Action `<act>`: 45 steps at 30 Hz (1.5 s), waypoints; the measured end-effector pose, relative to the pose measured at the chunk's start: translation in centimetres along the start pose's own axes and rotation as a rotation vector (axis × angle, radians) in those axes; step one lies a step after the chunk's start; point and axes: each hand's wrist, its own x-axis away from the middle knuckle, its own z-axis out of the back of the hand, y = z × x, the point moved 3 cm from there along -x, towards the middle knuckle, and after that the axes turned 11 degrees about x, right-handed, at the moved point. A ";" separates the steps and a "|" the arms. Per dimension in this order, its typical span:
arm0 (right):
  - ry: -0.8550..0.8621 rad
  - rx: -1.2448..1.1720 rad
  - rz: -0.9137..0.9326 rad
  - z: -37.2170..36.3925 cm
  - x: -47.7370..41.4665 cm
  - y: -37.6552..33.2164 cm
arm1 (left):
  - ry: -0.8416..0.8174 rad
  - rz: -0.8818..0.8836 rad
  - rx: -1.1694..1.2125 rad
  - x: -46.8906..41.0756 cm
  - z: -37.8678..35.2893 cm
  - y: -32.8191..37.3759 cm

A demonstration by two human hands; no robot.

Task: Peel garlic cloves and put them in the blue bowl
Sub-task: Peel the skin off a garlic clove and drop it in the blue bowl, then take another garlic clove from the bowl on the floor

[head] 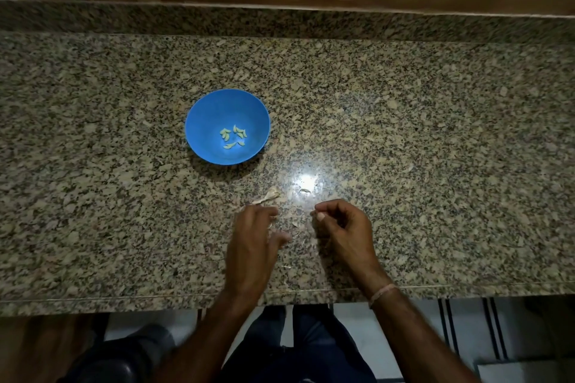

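Working from the counter's near edge, both hands hover close together just above the granite counter (435, 165). The left hand (253, 236) is blurred, its fingers curled inward. A pale wisp shows by the fingertips, but I cannot tell whether it is held. The right hand (342, 227) has its fingers curled, with the thumb pressed against the forefinger. The pale spot at that pinch may be a scrap of skin or only a thumbnail, so I cannot tell if it holds anything.

Just beyond the left hand's fingertips lies a curl of papery skin (270, 195). A smaller scrap (305, 190) sits just beyond the gap between the hands, and faint flecks lie around them.

Farther off, beyond and slightly left of the left hand, stands the blue bowl (205, 121). About half a dozen peeled cloves (239, 132) are scattered on its bottom.

That much peeling looks done. No whole, unpeeled clove shows anywhere on the counter. Either the job is nearly finished or one last clove is hidden in the fingers and has yet to reach the bowl.
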 end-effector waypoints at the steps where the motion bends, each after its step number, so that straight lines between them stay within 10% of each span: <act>1: 0.009 -0.008 0.000 0.3 0.2 0.2 | -0.075 -0.026 0.006 0.1 -1.3 0.4; 34: 0.020 0.810 0.610 -0.7 -3.7 0.0 | 0.377 0.328 0.090 3.2 -1.7 1.1; 45: -0.141 0.568 0.584 1.2 -2.2 0.3 | 0.380 0.383 -0.086 1.2 -2.8 1.8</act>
